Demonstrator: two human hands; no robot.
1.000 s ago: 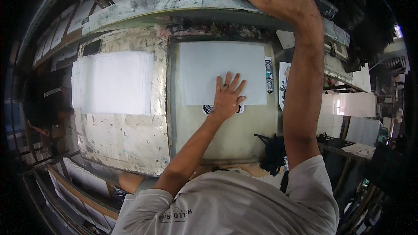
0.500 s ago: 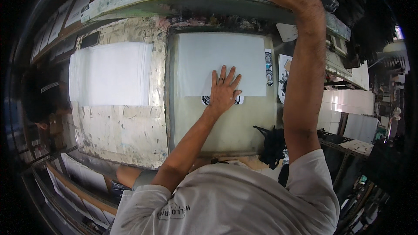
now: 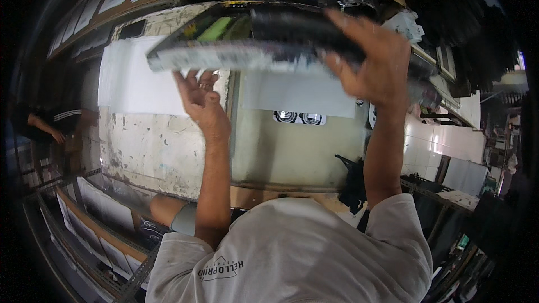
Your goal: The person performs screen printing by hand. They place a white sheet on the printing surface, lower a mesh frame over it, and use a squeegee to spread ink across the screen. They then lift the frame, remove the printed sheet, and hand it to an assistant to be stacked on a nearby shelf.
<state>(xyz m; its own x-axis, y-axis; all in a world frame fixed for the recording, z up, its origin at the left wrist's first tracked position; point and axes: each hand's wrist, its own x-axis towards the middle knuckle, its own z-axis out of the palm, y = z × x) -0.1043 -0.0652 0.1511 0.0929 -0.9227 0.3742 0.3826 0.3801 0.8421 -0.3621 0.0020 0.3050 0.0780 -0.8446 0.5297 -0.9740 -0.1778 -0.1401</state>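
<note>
Paint-stained frame (image 3: 255, 56) tilted up between the right grip (image 3: 331, 33) and the left grip (image 3: 193, 84).
The right grip, blurred, is closed across the frame's near edge, fingers over the top and thumb below; the left grip is loosely open, fingertips at the frame's lower edge, whether bearing weight I cannot tell. Just left of the left grip lies a stack of white sheets (image 3: 132, 76); between the grips, beneath the frame, a pale sheet (image 3: 297, 95) and a black-and-white printed piece (image 3: 299, 118) rest on the table (image 3: 292, 157).
</note>
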